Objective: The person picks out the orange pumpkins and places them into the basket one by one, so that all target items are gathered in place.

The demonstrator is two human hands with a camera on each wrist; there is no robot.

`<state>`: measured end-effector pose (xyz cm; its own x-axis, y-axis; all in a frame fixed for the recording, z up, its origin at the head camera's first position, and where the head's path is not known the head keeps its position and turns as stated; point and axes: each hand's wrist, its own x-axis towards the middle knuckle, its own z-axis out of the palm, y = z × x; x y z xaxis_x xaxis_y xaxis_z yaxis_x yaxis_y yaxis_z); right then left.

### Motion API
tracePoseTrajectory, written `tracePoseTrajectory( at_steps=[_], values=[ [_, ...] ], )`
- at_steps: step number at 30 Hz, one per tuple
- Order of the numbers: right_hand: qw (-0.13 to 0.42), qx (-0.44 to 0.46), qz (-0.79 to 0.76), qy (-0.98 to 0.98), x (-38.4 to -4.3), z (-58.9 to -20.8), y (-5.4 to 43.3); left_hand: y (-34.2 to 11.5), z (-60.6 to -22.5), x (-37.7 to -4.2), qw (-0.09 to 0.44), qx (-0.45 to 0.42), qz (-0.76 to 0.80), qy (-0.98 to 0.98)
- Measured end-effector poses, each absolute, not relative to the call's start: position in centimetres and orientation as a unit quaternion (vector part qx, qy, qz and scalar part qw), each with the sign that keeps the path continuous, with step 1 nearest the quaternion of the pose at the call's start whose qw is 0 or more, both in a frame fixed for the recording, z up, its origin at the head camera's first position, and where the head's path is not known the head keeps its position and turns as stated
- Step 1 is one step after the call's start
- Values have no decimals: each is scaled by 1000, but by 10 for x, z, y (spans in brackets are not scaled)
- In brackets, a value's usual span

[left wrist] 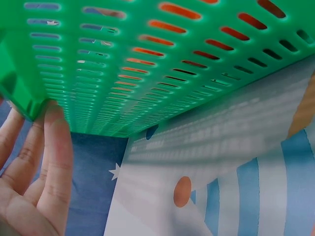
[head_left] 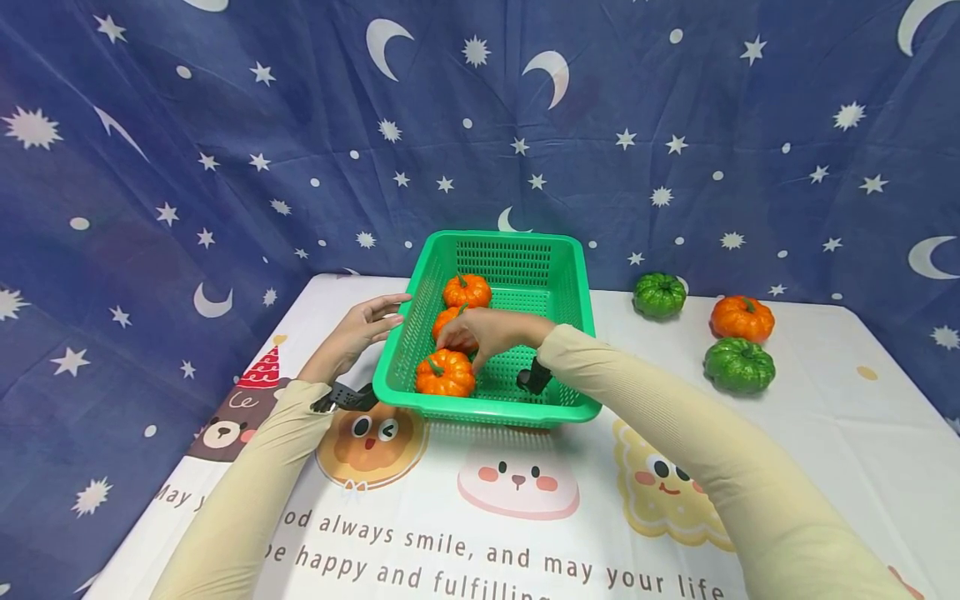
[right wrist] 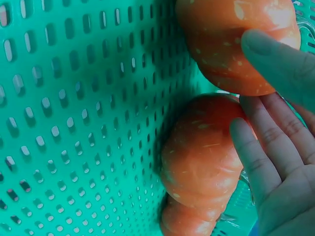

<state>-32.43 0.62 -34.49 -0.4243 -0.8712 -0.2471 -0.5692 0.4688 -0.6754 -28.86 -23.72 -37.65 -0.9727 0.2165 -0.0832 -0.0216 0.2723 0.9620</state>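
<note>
A green plastic basket (head_left: 480,410) with slotted walls stands on the table. Along its left side lie a far orange pumpkin (head_left: 467,292), a middle orange pumpkin (head_left: 444,321) and a near orange pumpkin (head_left: 446,375). Reaching inside, my right hand (head_left: 491,329) holds the near pumpkin between thumb and fingers; in the right wrist view the thumb (right wrist: 275,59) lies across it, and one fingertip is at the pumpkin below (right wrist: 202,152). My left hand (head_left: 360,329) touches the basket's left rim with nearly straight fingers (left wrist: 58,147).
On the table's right side sit a small green pumpkin (head_left: 660,296), another orange pumpkin (head_left: 742,318) and a larger green pumpkin (head_left: 739,365). A white printed cloth (head_left: 847,417) covers the table. Behind it hangs a blue curtain (head_left: 465,167) with moons and stars.
</note>
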Motion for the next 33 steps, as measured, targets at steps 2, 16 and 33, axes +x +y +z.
tracePoseTrajectory(
  at_steps=[2, 16, 33],
  values=[
    [298, -447, -256, 804, -325, -346, 7, -237, -377, -289, 99, 62, 600, 792],
    [317, -437, -280, 794, -330, -346, 9, -237, -376, -289, 98, 63, 594, 796],
    [308, -450, -307, 780, -332, -336, 17, -238, -378, -289, 95, 65, 597, 794]
  ],
)
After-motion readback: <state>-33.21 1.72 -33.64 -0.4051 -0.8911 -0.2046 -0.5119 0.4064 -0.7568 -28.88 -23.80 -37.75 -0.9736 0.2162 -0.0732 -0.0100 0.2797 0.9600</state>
